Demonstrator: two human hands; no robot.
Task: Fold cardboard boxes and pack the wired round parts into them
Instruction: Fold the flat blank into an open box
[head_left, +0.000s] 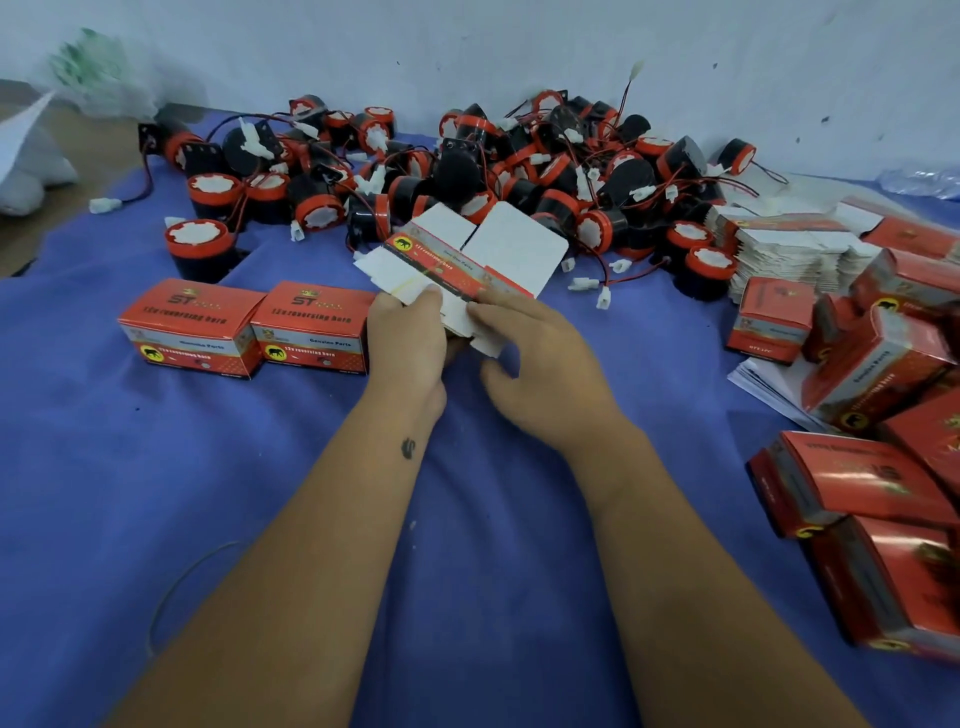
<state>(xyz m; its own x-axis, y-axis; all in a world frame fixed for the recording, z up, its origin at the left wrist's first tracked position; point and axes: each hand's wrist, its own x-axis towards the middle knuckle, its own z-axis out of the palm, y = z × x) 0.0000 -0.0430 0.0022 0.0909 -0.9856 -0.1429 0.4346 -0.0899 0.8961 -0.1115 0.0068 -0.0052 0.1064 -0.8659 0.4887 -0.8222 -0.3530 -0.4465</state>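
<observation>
Cardboard box blank (457, 265), half unfolded, held above the blue desk (260, 467) at centre, its white flaps pointing far toward the heap of parts. Thin printed card: light, probably springy at the creases, likely to buckle if squeezed mid-panel; best taken along the scored edges and flap roots. Left hand (408, 332) pinches the near-left edge with thumb on top; right hand (524, 343) grips the near-right flap, fingers curled over the card.

Round parts (467, 166), black and red with thin wires and white plugs, heaped at the far side by the wall. Hard shells, apparently sturdy; wires tangle, so lift by the body, not the lead.

Two finished boxes (244, 327) sit just left of the hands. Flat blanks (795, 249) stacked far right; more folded boxes (883, 493) crowd the right edge. Open room lies near and left, on bare cloth; right side tight, heap close behind the flaps.
</observation>
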